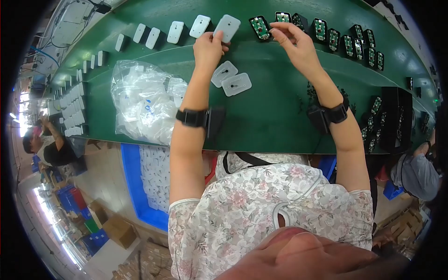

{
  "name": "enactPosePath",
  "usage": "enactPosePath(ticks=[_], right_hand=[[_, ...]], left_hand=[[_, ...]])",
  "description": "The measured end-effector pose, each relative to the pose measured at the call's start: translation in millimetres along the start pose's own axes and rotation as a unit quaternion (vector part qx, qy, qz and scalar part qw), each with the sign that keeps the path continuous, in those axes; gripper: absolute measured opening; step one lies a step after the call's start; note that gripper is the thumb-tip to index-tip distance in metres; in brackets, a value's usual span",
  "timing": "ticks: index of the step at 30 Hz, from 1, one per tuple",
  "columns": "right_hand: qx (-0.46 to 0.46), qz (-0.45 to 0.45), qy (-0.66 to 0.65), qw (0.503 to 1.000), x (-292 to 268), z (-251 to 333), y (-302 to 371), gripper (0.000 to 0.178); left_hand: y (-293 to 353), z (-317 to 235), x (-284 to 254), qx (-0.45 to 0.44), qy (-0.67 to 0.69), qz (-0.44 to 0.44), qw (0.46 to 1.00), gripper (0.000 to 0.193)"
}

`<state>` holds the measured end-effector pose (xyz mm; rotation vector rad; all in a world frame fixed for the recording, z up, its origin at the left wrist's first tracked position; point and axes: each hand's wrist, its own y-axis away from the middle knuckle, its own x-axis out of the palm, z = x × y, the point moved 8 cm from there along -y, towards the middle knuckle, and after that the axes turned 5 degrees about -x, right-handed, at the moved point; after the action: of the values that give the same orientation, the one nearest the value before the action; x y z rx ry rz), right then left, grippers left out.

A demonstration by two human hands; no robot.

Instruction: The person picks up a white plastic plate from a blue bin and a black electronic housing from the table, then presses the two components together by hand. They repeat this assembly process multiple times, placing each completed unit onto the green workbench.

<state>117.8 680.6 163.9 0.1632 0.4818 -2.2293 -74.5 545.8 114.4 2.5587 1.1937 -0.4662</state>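
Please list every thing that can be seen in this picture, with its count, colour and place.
conveyor belt: one, green, across the upper picture.
white covers: a row, too many to count exactly, on the belt's far left side.
loose covers: two, white, on the belt below the left hand.
circuit boards: a row, green in black shells, far right side of the belt.
plastic bag: one, clear, holding white parts, on the belt at left.
crate: one, blue, with white parts, below the belt.
black tray: one, at right on the belt.
co-workers: two, at the left and right edges.
left hand: holds a white cover.
right hand: fingertips near a circuit board; grip unclear.
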Motion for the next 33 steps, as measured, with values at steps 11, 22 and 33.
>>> enactPosePath(ticks=[11, 22, 33], right_hand=[[-0.113, 0.037, 0.492, 0.862, 43.8, -14.4, -65.9, 0.046], [0.044, 0.045, 0.158, 0.985, 22.6, -17.9, -51.8, 0.042], [0.21, 0.089, -0.29, 0.929, 36.8, 9.1, 17.4, 0.047]], left_hand=[[-43.8, 10.8, 9.0, -0.058, -0.103, -0.009, 0.993, 0.03], [-22.5, -5.1, -17.7, -0.052, -0.229, -0.083, 0.968, 0.032], [88.5, -69.6, 17.6, 0.13, 0.177, 0.098, 0.971, 0.04]])
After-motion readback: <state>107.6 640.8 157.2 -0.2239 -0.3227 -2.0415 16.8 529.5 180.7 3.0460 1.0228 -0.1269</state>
